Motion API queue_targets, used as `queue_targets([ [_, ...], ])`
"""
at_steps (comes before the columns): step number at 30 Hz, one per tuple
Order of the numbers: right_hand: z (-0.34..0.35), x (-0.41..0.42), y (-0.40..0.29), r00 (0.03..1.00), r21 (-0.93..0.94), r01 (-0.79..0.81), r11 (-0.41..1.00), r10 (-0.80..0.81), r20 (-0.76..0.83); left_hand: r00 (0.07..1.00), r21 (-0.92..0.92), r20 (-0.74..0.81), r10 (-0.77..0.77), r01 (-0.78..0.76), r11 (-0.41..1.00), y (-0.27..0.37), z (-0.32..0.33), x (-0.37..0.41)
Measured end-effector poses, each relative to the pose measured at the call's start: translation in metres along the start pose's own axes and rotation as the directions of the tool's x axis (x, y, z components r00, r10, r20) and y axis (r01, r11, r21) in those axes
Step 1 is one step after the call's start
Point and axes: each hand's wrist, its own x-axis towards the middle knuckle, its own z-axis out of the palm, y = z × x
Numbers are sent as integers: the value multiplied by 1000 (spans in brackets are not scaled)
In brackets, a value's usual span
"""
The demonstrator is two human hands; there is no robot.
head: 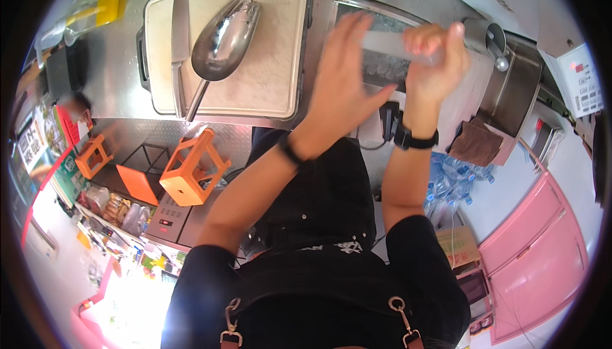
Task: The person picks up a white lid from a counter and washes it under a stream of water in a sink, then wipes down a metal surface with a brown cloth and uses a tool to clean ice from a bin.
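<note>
My right hand (437, 64) is closed around a translucent plastic cup or shaker (397, 45), which lies sideways over an ice bin (385, 69) set into the counter. Beside the far end of that vessel, my left hand (342, 79) is blurred, its fingers spread; whether it touches the vessel is unclear. Left of my hands, a large metal scoop (224, 43) and a long knife (180, 28) rest on a cream cutting board (272, 81).
A metal container with a utensil (499, 62) stands beside a steel basin (509, 91). A brown cloth (475, 142) hangs at the right counter edge. Orange stools (186, 184) are at lower left. Plastic bottles (452, 181) are piled below at right.
</note>
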Motion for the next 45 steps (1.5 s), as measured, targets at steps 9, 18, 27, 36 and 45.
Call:
queue_targets([
  [9, -17, 8, -26, 998, 38, -4, 999, 6, -68, 990, -195, 112, 84, -61, 979, -33, 87, 51],
  [18, -18, 11, -33, 971, 94, -129, 987, 145, -191, 991, -228, 89, -98, 116, 967, -21, 104, 39],
  [27, 12, 1, -67, 986, 20, -153, 988, 154, -62, 998, -417, 63, -15, 40, 908, -22, 99, 45],
  [36, 7, 11, -40, 964, -33, -196, 980, 186, -188, 990, -282, -137, -43, 3, 959, -27, 99, 32],
  [45, -8, 4, -21, 969, -56, -241, 969, 237, -62, 994, -245, -106, -5, -21, 969, -46, 91, 19],
])
